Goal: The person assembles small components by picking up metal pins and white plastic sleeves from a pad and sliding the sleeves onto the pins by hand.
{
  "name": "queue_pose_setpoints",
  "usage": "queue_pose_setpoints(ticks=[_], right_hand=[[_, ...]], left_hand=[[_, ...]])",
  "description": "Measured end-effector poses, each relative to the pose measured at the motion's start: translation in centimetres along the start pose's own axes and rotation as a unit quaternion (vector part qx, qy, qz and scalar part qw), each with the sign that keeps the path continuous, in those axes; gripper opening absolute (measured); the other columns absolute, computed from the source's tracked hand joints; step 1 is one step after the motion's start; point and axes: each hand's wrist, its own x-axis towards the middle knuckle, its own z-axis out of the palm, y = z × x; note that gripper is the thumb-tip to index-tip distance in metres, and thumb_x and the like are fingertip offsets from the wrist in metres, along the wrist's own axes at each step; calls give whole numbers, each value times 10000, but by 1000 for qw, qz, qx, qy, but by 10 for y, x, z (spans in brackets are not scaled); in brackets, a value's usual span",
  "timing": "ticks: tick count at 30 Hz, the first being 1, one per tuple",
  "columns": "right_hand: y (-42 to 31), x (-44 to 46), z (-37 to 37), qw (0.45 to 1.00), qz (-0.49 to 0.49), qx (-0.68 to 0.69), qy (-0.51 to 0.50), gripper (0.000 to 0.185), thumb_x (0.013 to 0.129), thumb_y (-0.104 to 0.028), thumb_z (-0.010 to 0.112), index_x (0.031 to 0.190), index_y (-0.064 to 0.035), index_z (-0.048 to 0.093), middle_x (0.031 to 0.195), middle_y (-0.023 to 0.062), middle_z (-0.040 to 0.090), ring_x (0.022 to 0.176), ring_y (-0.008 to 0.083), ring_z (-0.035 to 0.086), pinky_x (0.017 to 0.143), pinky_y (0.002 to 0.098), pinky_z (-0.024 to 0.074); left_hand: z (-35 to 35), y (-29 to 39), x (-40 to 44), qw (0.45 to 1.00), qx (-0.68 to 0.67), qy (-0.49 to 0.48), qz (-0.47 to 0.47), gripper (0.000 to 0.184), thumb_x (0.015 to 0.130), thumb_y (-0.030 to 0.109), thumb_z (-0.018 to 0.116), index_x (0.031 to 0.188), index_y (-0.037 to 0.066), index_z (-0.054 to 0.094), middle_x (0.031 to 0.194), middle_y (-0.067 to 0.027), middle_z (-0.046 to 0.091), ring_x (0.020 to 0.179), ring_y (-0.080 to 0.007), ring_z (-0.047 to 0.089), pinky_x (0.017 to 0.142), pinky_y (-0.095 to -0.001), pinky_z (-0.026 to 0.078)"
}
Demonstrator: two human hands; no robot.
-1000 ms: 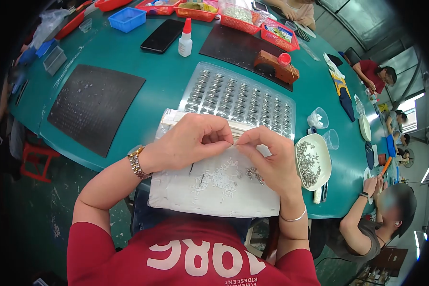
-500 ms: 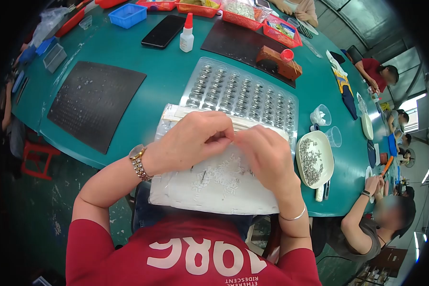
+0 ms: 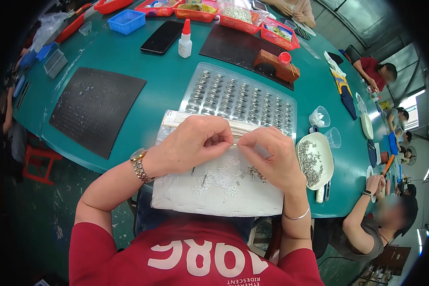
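Brightly lit, fisheye-curved, black vignetted corners

A tiny, slim piece [image 3: 235, 145], slightly shiny and too small to make out fully, is held roughly level between the pinched fingertips of the left hand [image 3: 188, 140] and right hand [image 3: 274, 157]. Small white slivers [image 3: 229, 177] lie loosely scattered on the white board [image 3: 214, 205], with dark metallic bits [image 3: 256, 174] clustered just beside them.
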Motion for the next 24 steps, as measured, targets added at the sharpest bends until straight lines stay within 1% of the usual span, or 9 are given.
queue_pose_setpoints(ticks=[8, 12, 14, 15, 18, 19, 22, 23, 24], right_hand=[[3, -2, 9, 1000, 6, 23, 16, 113, 840, -9, 728, 930, -39, 668, 850, 97, 693, 811, 273, 672, 734, 376, 532], [0, 0, 6, 999, 28, 44, 11, 129, 839, -4, 721, 937, -41, 645, 842, 91, 680, 805, 276, 669, 723, 386, 523], [-1, 0, 3, 999, 2, 39, -2, 131, 846, -22, 717, 940, -52, 631, 837, 79, 666, 805, 270, 666, 727, 388, 511], [-1, -1, 1, 999, -10, 33, -9, 133, 849, -31, 715, 942, -57, 623, 835, 73, 658, 806, 267, 665, 728, 390, 505], [3, -3, 5, 999, -33, -13, -10, 134, 862, -71, 713, 954, -78, 616, 842, 61, 640, 815, 253, 660, 747, 388, 489], [3, -4, 8, 998, -46, -30, 6, 130, 871, -108, 720, 943, -89, 614, 862, 55, 642, 833, 243, 661, 763, 381, 489], [6, -5, 18, 995, -76, -55, 30, 133, 871, -113, 724, 937, -85, 613, 861, 49, 646, 834, 247, 660, 759, 382, 491], [3, -4, 20, 993, -73, -73, 48, 140, 826, -111, 765, 904, -109, 649, 830, 31, 663, 797, 236, 664, 750, 365, 502], [3, -4, 20, 992, -76, -86, 46, 141, 823, -114, 768, 900, -110, 650, 827, 26, 663, 795, 232, 664, 748, 365, 501]], left_hand=[[-1, -1, 0, 1000, 2, 5, -1, 51, 909, 50, 693, 903, 12, 659, 803, -14, 632, 693, -68, 575, 620, -238, 473], [-3, 2, 1, 994, -70, -4, -80, 51, 922, 25, 686, 947, 2, 648, 838, -14, 662, 731, -53, 615, 660, -230, 506], [0, 1, 2, 986, -131, 1, -108, 71, 926, 35, 690, 963, -4, 644, 825, -26, 684, 755, -51, 645, 673, -236, 521], [-1, -1, 2, 986, -135, -6, -102, 109, 930, 19, 691, 1011, -7, 622, 863, -24, 682, 774, -52, 653, 686, -219, 523], [-1, -2, 1, 981, -165, -12, -104, 123, 939, 11, 680, 1033, -12, 605, 913, -29, 673, 794, -59, 654, 711, -220, 534], [-1, -2, 2, 978, -174, -17, -109, 129, 940, -12, 671, 1045, -16, 596, 945, -36, 662, 822, -72, 657, 743, -234, 552], [-4, -2, 2, 969, -214, -44, -115, 128, 934, -31, 671, 1038, -18, 598, 941, -39, 661, 845, -84, 659, 764, -248, 565], [-4, -1, 3, 968, -217, -41, -119, 124, 934, -39, 666, 1037, -19, 600, 947, -45, 666, 855, -96, 661, 780, -261, 570], [-3, 1, 3, 970, -208, -39, -121, 122, 936, -36, 663, 1039, -17, 600, 951, -43, 666, 856, -91, 660, 777, -255, 565]])
